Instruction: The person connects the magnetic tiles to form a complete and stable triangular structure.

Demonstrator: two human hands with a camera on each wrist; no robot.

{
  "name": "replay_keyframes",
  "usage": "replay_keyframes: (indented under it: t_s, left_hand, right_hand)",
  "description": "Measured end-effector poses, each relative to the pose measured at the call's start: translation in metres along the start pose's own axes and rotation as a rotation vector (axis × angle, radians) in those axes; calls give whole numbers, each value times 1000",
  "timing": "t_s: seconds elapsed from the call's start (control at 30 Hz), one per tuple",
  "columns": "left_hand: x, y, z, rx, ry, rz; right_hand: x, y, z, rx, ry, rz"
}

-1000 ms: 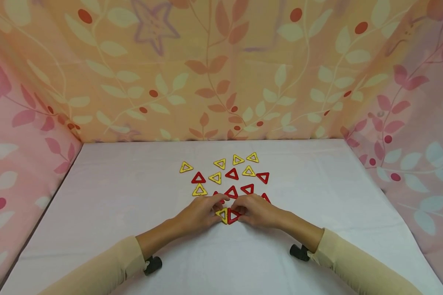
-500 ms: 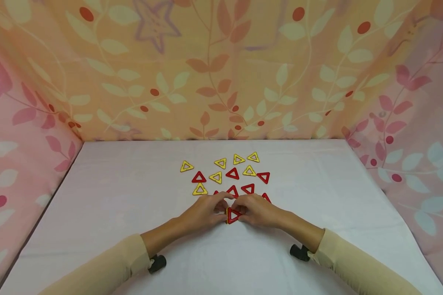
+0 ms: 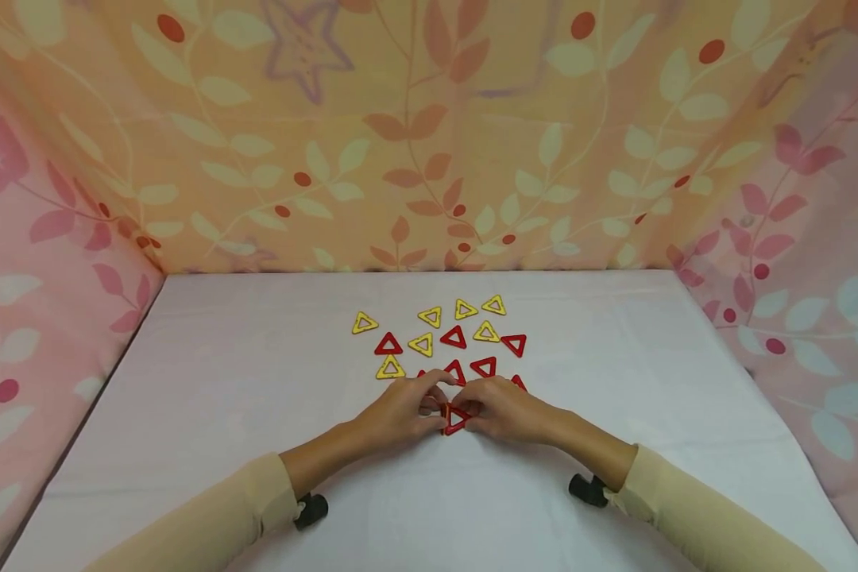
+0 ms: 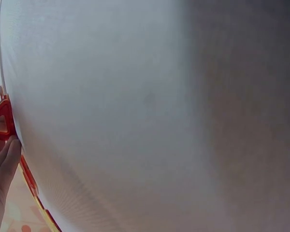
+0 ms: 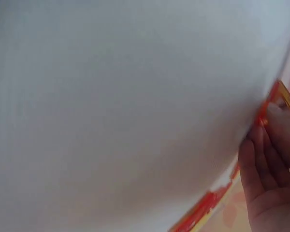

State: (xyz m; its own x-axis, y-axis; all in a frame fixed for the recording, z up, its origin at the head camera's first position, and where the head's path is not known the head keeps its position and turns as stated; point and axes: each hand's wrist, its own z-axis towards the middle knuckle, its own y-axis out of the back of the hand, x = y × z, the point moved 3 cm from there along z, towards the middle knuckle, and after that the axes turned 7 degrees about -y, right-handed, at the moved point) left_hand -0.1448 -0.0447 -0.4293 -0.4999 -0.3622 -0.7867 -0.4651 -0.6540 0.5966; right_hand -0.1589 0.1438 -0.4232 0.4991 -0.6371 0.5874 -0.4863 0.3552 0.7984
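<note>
My right hand (image 3: 508, 411) pinches a hollow red triangle tile (image 3: 449, 423) near the front middle of the table. My left hand (image 3: 403, 409) meets it from the other side, gripping a hollow yellow triangle tile (image 5: 287, 99). In the head view the yellow tile is almost wholly hidden, showing only as a thin edge along the red one. The right wrist view has the two tiles joined at an angle, the yellow one raised. Seen from the left wrist, the red tile (image 4: 8, 118) also stands tilted up between the fingers.
Several loose triangle tiles lie flat beyond the hands, such as a yellow tile (image 3: 390, 369) and a red tile (image 3: 515, 344). The hands partly cover the nearest red ones. A white cloth (image 3: 257, 349) covers the table, with patterned curtains (image 3: 429, 159) on three sides.
The yellow tile lay flat beside the red one; the left hand has moved right and tilted it up against the red tile's edge. The right hand keeps nearly the same place.
</note>
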Motion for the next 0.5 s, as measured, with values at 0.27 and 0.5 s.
replay_keyframes:
  t_s: [0.27, 0.5]
  left_hand:
    - [1, -1, 1, 6, 19, 16]
    - [0, 1, 2, 17, 28, 28]
  right_hand:
    - [-24, 28, -13, -21, -35, 73]
    - [-56, 45, -24, -103, -19, 82]
